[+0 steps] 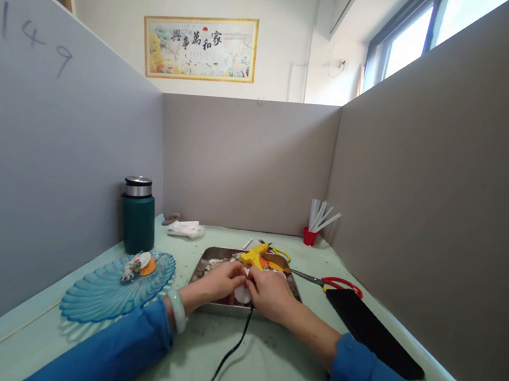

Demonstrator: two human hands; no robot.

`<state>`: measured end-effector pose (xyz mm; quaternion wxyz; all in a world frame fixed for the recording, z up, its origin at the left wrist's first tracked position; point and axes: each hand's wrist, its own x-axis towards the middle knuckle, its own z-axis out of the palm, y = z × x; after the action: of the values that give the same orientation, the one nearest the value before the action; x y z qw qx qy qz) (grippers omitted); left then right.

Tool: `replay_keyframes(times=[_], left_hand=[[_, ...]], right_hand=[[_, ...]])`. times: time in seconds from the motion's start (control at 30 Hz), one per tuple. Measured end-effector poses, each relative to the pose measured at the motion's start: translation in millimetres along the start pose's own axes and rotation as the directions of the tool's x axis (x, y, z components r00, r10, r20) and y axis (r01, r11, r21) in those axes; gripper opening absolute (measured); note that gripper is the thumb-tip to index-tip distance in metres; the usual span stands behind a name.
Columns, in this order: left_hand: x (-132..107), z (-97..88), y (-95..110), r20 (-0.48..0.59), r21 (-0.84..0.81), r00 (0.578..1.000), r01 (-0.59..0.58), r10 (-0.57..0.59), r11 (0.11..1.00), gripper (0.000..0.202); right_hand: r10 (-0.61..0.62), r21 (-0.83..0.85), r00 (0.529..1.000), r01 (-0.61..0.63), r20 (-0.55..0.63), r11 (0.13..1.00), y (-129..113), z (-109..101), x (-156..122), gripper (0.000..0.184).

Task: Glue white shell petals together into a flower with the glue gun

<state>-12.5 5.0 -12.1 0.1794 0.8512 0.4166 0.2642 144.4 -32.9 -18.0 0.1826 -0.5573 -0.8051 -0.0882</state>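
Note:
My left hand [219, 281] and my right hand [271, 293] meet over a metal tray [205, 259], fingers curled around a small white shell-like piece [242, 293] held between them. A yellow glue gun [254, 256] lies in the tray just behind my fingers, and its black cord [221, 365] runs toward me between my arms. Small shells and bits lie in the tray, partly hidden by my hands. A pale green bangle [177, 311] sits on my left wrist, and both sleeves are blue.
A blue shell-shaped glass dish [96, 301] with small ornaments lies at left, a green flask [138, 216] behind it. Red-handled scissors [340, 286] and a black flat object [374, 334] lie at right. A red cup of white sticks [310, 235] stands at the back. Partition walls enclose the desk.

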Motion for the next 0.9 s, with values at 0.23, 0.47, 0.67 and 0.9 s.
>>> replay_keyframes(times=[0.23, 0.47, 0.67, 0.9], left_hand=[[0.0, -0.8, 1.6, 0.004, 0.003, 1.0, -0.004, 0.004, 1.0, 0.019], [-1.9, -1.4, 4.9, 0.005, -0.013, 1.0, 0.015, -0.015, 1.0, 0.019], [-1.9, -0.4, 3.4, 0.022, -0.029, 0.999, 0.045, -0.044, 0.999, 0.019], [-1.1, -1.2, 3.2, 0.006, 0.006, 1.0, 0.014, -0.014, 1.0, 0.018]], right_hand=[[0.01, -0.005, 1.0, -0.01, 0.01, 1.0, -1.8, -2.1, -0.7, 0.033], [0.003, 0.006, 1.0, -0.003, -0.001, 1.0, -0.8, -1.6, -0.4, 0.031], [0.012, 0.013, 1.0, -0.012, 0.008, 1.0, -1.7, -2.5, -0.6, 0.032], [0.016, -0.005, 0.999, -0.016, 0.028, 1.0, -3.3, -4.9, -0.9, 0.032]])
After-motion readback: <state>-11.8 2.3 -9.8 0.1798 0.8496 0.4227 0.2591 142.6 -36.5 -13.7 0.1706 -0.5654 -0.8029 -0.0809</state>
